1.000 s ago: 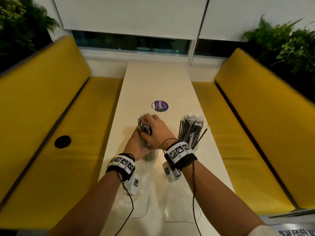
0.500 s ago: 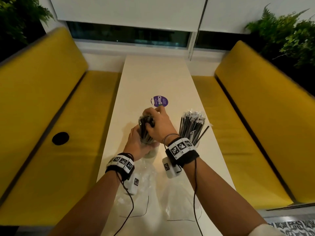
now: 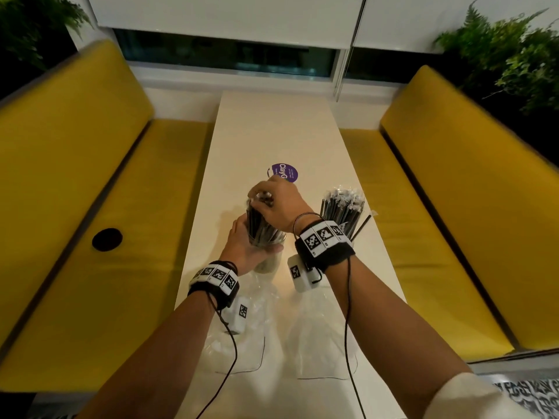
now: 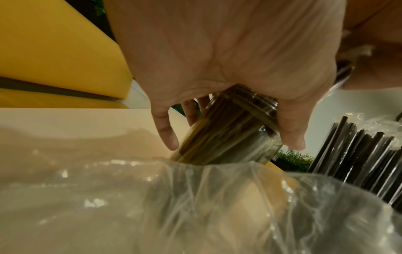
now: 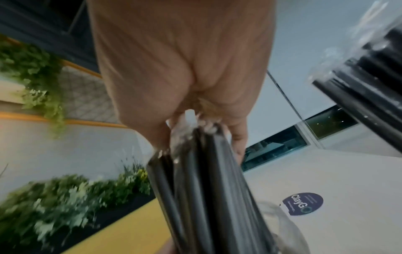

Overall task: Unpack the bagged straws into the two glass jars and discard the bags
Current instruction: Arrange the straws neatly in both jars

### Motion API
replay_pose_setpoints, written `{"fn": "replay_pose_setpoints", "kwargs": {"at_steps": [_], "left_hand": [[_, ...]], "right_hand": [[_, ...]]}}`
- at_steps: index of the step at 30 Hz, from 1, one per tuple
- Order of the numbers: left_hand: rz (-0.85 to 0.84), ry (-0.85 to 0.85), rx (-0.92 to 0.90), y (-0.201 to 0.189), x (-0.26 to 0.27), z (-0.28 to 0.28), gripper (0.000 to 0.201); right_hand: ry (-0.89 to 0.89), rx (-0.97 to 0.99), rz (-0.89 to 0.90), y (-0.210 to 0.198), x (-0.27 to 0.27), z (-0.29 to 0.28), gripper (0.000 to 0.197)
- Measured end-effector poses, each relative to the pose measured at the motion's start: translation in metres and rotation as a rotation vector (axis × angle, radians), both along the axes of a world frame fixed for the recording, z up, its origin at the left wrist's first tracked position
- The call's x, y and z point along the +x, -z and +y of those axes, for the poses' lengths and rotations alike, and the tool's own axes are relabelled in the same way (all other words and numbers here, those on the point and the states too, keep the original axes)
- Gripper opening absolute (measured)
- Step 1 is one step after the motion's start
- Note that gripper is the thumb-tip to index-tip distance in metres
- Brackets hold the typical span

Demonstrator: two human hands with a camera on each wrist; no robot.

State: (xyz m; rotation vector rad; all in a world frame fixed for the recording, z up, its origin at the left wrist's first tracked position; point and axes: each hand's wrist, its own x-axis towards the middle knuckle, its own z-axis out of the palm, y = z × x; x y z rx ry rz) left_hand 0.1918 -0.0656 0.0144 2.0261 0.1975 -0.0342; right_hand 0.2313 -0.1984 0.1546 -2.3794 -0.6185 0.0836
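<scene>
On the white table my left hand wraps around a glass jar, tilted and lifted slightly. My right hand grips the top of a bundle of black wrapped straws standing in that jar. A second jar, hidden behind my right wrist, holds another bundle of black straws to the right. Two clear plastic bags lie flat on the table near me, under my forearms.
A purple round sticker is on the table beyond the jars. Yellow benches flank the table on both sides. One loose black straw leans out of the right jar. Green plants stand in the far corners.
My right hand has risen along the straw bundle to its top, and the left jar has tilted in my left hand. The head camera has dipped slightly.
</scene>
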Motion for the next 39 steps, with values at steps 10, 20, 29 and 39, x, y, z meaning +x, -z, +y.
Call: {"fn": "replay_pose_setpoints", "kwargs": {"at_steps": [10,20,29,39], "left_hand": [[0.019,-0.014,-0.055,-0.011,-0.009,-0.004,0.117],[0.035,0.01,-0.101,-0.014,-0.014,-0.001,0.125],[0.037,-0.001,-0.039,-0.004,-0.006,0.002,0.129],[0.011,0.031,-0.048,-0.02,-0.016,-0.001,0.117]], "right_hand": [[0.154,-0.059,-0.064,0.005,-0.012,-0.01,0.049],[0.265,0.033,-0.086,0.002,0.004,-0.002,0.025],[-0.087,-0.097,-0.146,0.027,-0.028,-0.006,0.037],[0.154,-0.094,-0.092,0.028,-0.039,-0.007,0.098]]}}
